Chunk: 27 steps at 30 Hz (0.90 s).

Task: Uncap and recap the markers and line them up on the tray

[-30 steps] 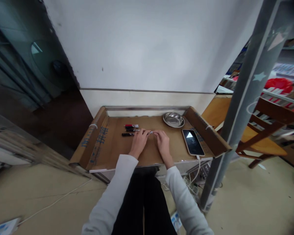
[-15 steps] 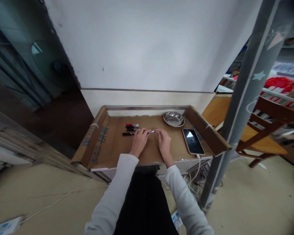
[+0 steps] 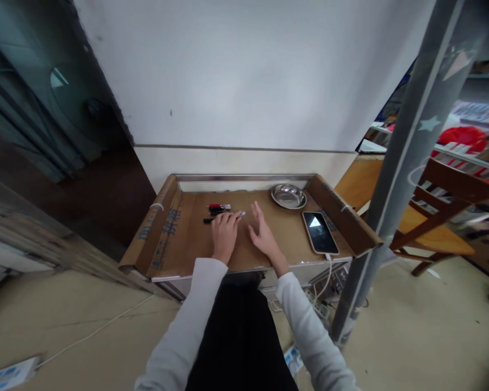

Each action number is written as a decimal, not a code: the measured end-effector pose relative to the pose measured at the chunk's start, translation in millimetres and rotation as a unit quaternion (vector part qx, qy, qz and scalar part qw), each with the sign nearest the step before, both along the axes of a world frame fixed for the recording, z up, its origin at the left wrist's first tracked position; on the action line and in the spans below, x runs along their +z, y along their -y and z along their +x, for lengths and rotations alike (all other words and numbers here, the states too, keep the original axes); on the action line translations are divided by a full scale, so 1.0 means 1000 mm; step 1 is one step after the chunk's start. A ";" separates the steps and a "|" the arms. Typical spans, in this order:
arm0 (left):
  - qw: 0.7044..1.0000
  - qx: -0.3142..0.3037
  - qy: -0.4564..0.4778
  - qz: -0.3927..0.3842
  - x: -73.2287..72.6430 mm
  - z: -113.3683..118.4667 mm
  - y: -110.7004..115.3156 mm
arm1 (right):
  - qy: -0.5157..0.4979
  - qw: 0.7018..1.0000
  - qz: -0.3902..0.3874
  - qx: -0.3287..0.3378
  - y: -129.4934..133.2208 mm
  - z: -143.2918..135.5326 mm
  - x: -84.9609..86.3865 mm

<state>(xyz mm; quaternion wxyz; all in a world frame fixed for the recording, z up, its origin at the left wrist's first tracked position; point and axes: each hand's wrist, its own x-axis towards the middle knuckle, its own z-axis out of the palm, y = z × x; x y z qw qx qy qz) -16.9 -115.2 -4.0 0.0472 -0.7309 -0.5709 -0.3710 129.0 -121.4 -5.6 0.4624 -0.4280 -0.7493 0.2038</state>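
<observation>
My left hand (image 3: pixel 224 233) is closed over a slim pen at the middle of the cardboard-lined tabletop (image 3: pixel 195 247). Only the pen's pale, shiny end (image 3: pixel 241 214) sticks out past the fingers; the rest is hidden. Just behind that hand lie a red pen (image 3: pixel 217 207) and a dark pen partly covered by the fingers. The end of another black pen (image 3: pixel 207 221) shows to the left of the knuckles. My right hand (image 3: pixel 264 236) is apart from the pens, its fingers stretched out, holding nothing.
A round steel dish (image 3: pixel 289 197) stands at the back right. A phone (image 3: pixel 320 232) with a white charging cable (image 3: pixel 328 277) lies near the right edge. Raised cardboard flaps border both sides. A grey post (image 3: pixel 395 179) and a wooden chair (image 3: pixel 444 222) are to the right.
My right hand has let go of the pen's end and its fingers have spread. My left hand has shifted slightly left with the pen.
</observation>
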 end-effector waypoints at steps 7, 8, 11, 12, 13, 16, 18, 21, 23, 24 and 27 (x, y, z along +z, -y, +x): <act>0.986 0.151 -0.016 -0.067 -0.009 -0.020 0.015 | 0.052 0.996 0.017 -0.074 -0.011 0.004 -0.015; 0.985 0.153 -0.015 -0.073 -0.011 -0.020 0.014 | 0.061 0.994 0.019 -0.083 -0.012 0.004 -0.017; 0.989 0.133 -0.009 -0.070 -0.015 -0.019 0.003 | 0.078 0.988 0.015 -0.135 -0.016 0.004 -0.024; 0.991 0.120 -0.007 -0.065 -0.015 -0.018 -0.002 | 0.084 0.985 0.010 -0.153 -0.017 0.003 -0.026; 0.993 0.106 -0.004 -0.060 -0.016 -0.018 -0.007 | 0.093 0.981 0.006 -0.168 -0.019 0.003 -0.028; 0.996 0.067 -0.005 -0.065 -0.016 -0.018 -0.021 | 0.124 0.974 0.000 -0.187 -0.022 0.001 -0.032; 0.996 0.051 -0.006 -0.070 -0.013 -0.017 -0.026 | 0.134 0.973 0.005 -0.190 -0.024 0.001 -0.033; 0.999 -0.002 0.000 -0.055 -0.010 -0.016 -0.022 | 0.134 0.973 0.018 -0.189 -0.024 0.001 -0.034; 0.997 -0.063 -0.013 -0.047 -0.009 -0.015 -0.013 | 0.133 0.974 0.020 -0.184 -0.024 0.001 -0.034; 0.995 -0.088 -0.027 -0.049 -0.009 -0.015 -0.009 | 0.133 0.974 0.019 -0.182 -0.024 0.002 -0.034; 0.990 -0.110 -0.064 -0.069 -0.011 -0.015 0.003 | 0.133 0.975 0.020 -0.179 -0.023 0.002 -0.034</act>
